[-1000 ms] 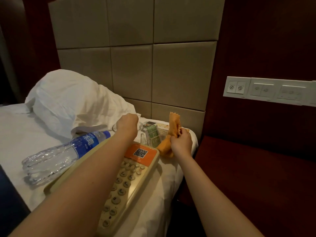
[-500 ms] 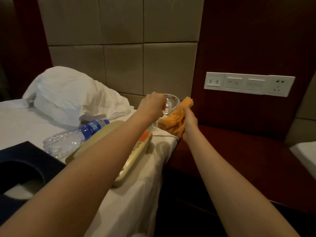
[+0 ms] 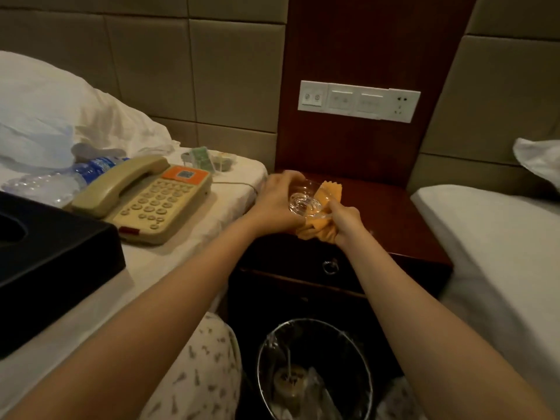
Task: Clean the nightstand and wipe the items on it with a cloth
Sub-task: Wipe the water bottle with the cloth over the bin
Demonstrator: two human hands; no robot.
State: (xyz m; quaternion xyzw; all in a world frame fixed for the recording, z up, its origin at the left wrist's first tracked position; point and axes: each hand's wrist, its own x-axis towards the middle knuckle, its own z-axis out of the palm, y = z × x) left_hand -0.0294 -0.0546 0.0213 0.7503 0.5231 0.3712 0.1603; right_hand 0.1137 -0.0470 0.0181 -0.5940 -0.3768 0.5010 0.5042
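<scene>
Orange cloth (image 3: 328, 192) is pinched in the right hand (image 3: 345, 221) against a clear glass (image 3: 304, 204), gripped by the left hand (image 3: 277, 204) over the nightstand's (image 3: 394, 219) front left corner. Beige phone (image 3: 145, 201) bears a QR sticker; the bottle's (image 3: 60, 180) label is unreadable.

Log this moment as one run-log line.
step: wiping glass | left hand: holds clear glass | right hand: holds orange cloth against it | where: over nightstand
</scene>
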